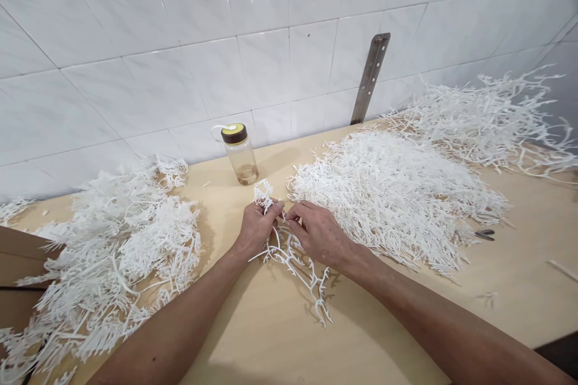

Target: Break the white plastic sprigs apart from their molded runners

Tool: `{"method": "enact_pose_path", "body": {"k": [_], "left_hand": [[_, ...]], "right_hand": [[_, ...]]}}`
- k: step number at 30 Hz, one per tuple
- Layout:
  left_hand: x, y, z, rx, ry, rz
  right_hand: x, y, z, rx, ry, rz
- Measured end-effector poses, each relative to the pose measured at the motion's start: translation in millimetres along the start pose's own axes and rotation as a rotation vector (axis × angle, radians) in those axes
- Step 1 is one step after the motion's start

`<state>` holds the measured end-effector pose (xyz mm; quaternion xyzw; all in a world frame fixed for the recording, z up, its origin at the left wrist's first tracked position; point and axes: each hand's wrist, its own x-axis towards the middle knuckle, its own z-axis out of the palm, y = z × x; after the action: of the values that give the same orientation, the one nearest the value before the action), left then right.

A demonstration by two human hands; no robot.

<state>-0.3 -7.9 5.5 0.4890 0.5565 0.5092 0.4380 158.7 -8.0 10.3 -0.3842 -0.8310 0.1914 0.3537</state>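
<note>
White plastic sprig (291, 255), thin and coral-like, with many short twigs off a forked stem, pinched at its far end between both hands at the middle of the tabletop (253, 337). Hangs from the fingers toward the near side, lower tips resting on the bare wood, a small tuft poking up above the left thumb. Left hand (256, 225) clenched on the sprig's upper part, fingertips meeting those of the right hand (318, 234), likewise closed on it, knuckles up. Forearms stretched in from the near edge.

Open wood across the near half: a bare stretch between the arms, more to the near right up to the tabletop's corner edge. Tighter at the sides. Just right of the right hand, a broad middle heap (392, 192) of the same white sprigs, its fringe touching the hand or nearly so. Beyond it, against the wall, a looser far-right heap (487, 114). To the left, apart from the left hand, a left heap (112, 252) spilling toward the near-left corner beside a brown cardboard edge (13, 264).

Just beyond the hands, a clear bottle (241, 153) with a brown-and-yellow cap, upright, with a narrow bare lane between it and the fingers. White tiled wall (180, 42) closing the far edge, a metal strip (370, 78) fixed aslant on it. Small dark tool (484, 233) at the middle heap's right fringe
</note>
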Motion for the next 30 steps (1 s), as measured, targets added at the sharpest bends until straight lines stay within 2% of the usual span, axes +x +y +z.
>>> {"method": "enact_pose_path", "body": {"k": [6, 9, 13, 15, 17, 19, 22, 26, 30], "left_hand": [[9.1, -0.8, -7.8, -0.069, 0.002, -0.066], [10.4, 0.7, -10.1, -0.062, -0.065, -0.085], [5.7, 5.8, -9.7, -0.035, -0.219, -0.09], [1.7, 9.0, -9.0, -0.03, -0.309, -0.092], [-2.4, 10.8, -7.9, -0.008, -0.394, -0.099], [-6.3, 10.2, -6.3, -0.01, -0.464, -0.122], [-11.8, 6.2, -2.9, -0.064, -0.551, -0.189], [-18.0, 4.1, 1.3, -0.157, -0.664, -0.247], [-19.1, 6.5, 1.7, -0.201, -0.718, -0.299]], "right_hand": [[-4.8, -19.5, 4.1, 0.097, -0.175, -0.192], [-0.8, -16.3, -4.6, 0.112, 0.002, -0.13], [9.5, 10.5, -32.2, -0.056, 0.324, 0.054], [12.8, 23.9, -45.0, -0.164, 0.444, 0.118], [14.0, 30.6, -52.9, -0.198, 0.499, 0.185], [13.9, 29.2, -55.5, -0.103, 0.434, 0.27], [12.9, 18.5, -52.7, 0.154, 0.224, 0.346], [11.8, 9.5, -48.1, 0.382, 0.049, 0.351], [10.8, 12.2, -48.3, 0.438, -0.051, 0.308]]}}
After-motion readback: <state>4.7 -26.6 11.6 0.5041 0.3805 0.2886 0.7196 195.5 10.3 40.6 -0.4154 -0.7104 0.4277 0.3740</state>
